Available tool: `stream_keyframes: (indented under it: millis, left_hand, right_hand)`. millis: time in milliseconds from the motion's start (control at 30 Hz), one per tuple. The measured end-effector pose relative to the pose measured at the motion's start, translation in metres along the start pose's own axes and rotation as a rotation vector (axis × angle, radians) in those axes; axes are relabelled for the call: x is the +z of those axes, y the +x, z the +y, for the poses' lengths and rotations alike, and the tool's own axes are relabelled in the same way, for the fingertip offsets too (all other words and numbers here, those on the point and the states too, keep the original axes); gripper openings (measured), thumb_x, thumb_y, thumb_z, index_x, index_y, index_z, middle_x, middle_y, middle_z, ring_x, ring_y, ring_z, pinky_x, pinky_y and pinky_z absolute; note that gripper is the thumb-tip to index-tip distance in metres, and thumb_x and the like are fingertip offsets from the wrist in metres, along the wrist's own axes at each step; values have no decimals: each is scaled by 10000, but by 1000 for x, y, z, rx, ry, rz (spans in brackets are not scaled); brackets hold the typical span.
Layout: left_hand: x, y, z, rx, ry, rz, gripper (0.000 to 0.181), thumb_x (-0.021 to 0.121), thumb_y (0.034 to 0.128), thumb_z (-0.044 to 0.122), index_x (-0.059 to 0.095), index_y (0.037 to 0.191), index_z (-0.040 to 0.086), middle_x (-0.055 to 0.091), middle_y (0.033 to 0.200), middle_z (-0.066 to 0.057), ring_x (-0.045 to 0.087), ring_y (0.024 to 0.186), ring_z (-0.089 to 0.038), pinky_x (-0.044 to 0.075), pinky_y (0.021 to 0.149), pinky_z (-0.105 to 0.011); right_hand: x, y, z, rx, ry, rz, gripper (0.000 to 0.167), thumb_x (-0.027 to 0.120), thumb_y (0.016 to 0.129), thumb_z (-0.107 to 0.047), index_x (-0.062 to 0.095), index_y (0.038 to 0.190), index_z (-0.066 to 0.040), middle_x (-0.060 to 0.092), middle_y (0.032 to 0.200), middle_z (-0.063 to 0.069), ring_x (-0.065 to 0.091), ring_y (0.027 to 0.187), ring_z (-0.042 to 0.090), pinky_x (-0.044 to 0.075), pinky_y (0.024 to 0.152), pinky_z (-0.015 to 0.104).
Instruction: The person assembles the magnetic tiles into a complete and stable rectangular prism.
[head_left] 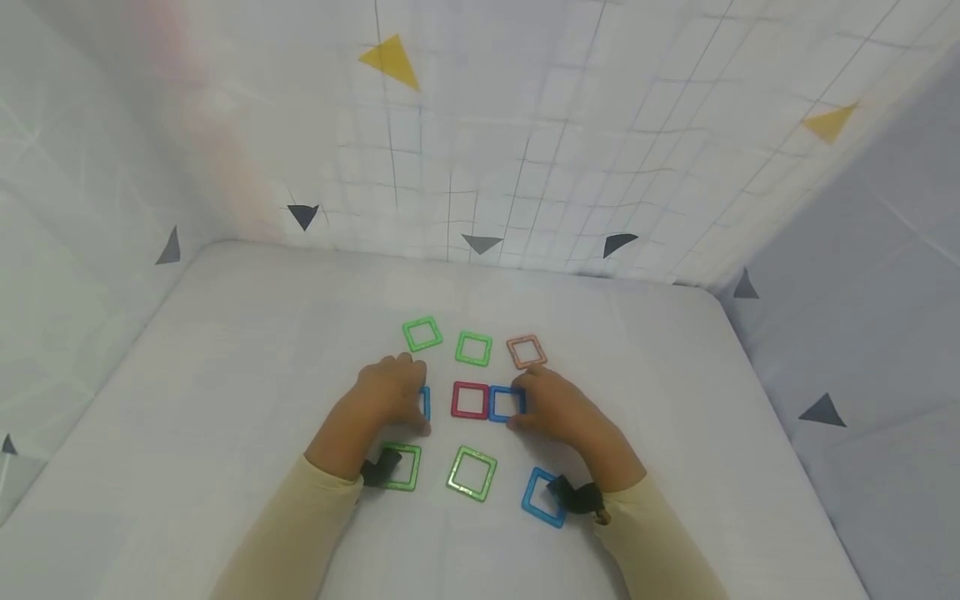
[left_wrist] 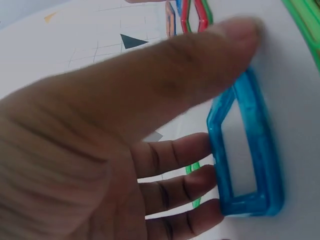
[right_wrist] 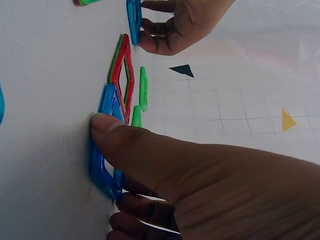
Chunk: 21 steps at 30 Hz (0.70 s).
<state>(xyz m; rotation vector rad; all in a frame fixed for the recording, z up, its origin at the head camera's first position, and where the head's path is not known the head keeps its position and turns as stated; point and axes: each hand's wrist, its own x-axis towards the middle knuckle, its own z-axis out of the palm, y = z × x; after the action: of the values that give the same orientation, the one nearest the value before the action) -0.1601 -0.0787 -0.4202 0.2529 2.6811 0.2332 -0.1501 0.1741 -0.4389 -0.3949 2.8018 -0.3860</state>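
Note:
My left hand (head_left: 390, 392) pinches a blue square magnetic tile (left_wrist: 267, 165) between thumb and fingers, left of the middle row. Much of that tile is hidden by the hand in the head view. On the other side, my right hand (head_left: 555, 404) grips a second blue square magnetic tile (head_left: 491, 404) by its near and far edges. This one's left edge touches a red square tile (head_left: 454, 400), along which a green edge (right_wrist: 116, 57) shows in the right wrist view. A gap separates the red tile from the left hand's tile.
Farther back lie two green tiles (head_left: 459, 348) and an orange tile (head_left: 517, 356). Nearer are a green tile (head_left: 416, 468) by the left wrist, another green tile (head_left: 489, 479) in the middle and a blue tile (head_left: 528, 492) by the right wrist. Patterned walls (head_left: 480, 167) surround the white table (head_left: 262, 333).

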Motion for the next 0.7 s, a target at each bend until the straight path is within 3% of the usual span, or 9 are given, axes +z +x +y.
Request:
stream_keyframes:
  millis: [433, 700]
  left_hand:
    - [4, 0, 5, 24, -47, 27, 585, 884, 722, 390, 596, 1152, 118, 565, 916, -17, 528, 851, -227, 493, 791, -389]
    - [4, 1, 11, -5, -110, 12, 597, 861, 739, 386, 593, 1188, 96, 577, 934, -23, 541, 861, -233, 519, 800, -382]
  right_hand:
    - [0, -2, -1, 27, 16, -4, 617, 863, 773, -330, 632, 1300, -110, 566, 1398, 71, 513, 1319, 275, 443, 1074, 457]
    - [-2, -3, -3, 29, 15, -8, 617, 867, 769, -324, 632, 1296, -106, 580, 1377, 68, 520, 1307, 272, 443, 1074, 453]
